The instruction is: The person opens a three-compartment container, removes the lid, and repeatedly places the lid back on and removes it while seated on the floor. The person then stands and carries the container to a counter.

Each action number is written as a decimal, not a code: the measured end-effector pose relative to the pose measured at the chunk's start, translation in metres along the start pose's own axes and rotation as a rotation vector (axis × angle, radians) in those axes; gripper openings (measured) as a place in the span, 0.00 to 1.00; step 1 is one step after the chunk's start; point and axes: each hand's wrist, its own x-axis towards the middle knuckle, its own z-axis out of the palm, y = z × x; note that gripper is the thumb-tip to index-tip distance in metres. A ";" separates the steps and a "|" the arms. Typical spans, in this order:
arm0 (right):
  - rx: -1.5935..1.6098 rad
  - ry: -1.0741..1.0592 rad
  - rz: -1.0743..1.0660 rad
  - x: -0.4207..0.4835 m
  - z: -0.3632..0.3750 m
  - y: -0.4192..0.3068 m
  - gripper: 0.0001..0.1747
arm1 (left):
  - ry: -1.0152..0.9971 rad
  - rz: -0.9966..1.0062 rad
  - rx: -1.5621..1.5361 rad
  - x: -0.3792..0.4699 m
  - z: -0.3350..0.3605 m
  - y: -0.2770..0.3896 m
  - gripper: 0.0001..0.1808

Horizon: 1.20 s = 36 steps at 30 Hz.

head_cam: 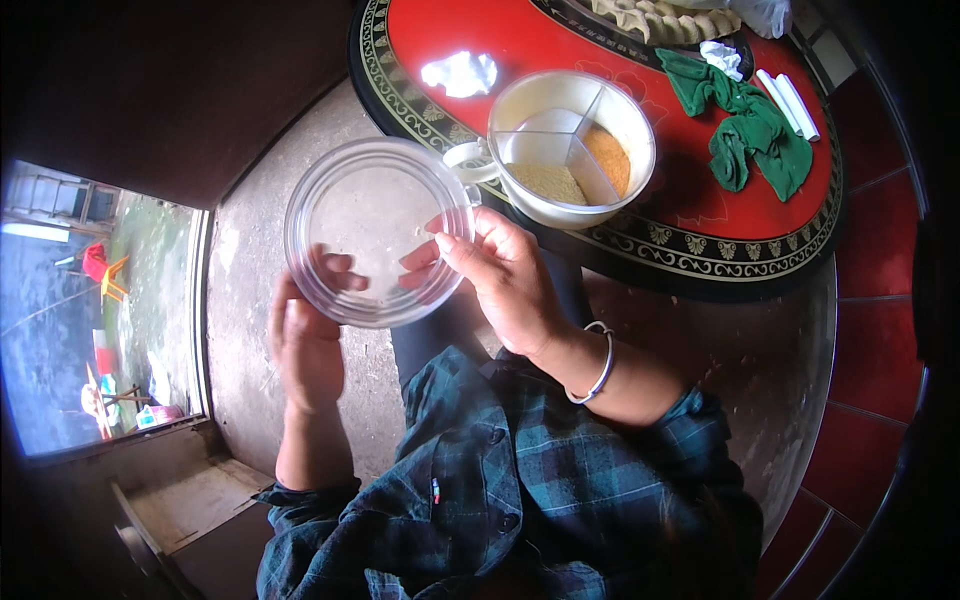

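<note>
My right hand (510, 281) pinches the right rim of a round clear plastic lid (379, 202), thumb on top and fingertips showing through from below. At the lid's lower left is my left hand (311, 352), slightly blurred. Its curled fingertips show through the plastic, but whether they grip or only touch it I cannot tell. Just beyond, a round white tub (517, 202) with a side handle stands uncovered at the table's near edge. Clear dividers split it into three compartments. One holds pale yellowish granules (551, 184), another an orange-brown powder (607, 157).
The red round table (697, 217) has a patterned dark border. On it lie a crumpled green cloth (761, 127), white sticks (787, 105), crumpled white paper (721, 60) and a moulded egg tray (667, 22). A doorway (202, 315) opens at left, above a wooden ledge (187, 502).
</note>
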 end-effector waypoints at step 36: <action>0.230 -0.090 0.081 -0.003 -0.008 -0.038 0.25 | 0.058 0.691 1.096 0.030 -0.013 -0.003 0.20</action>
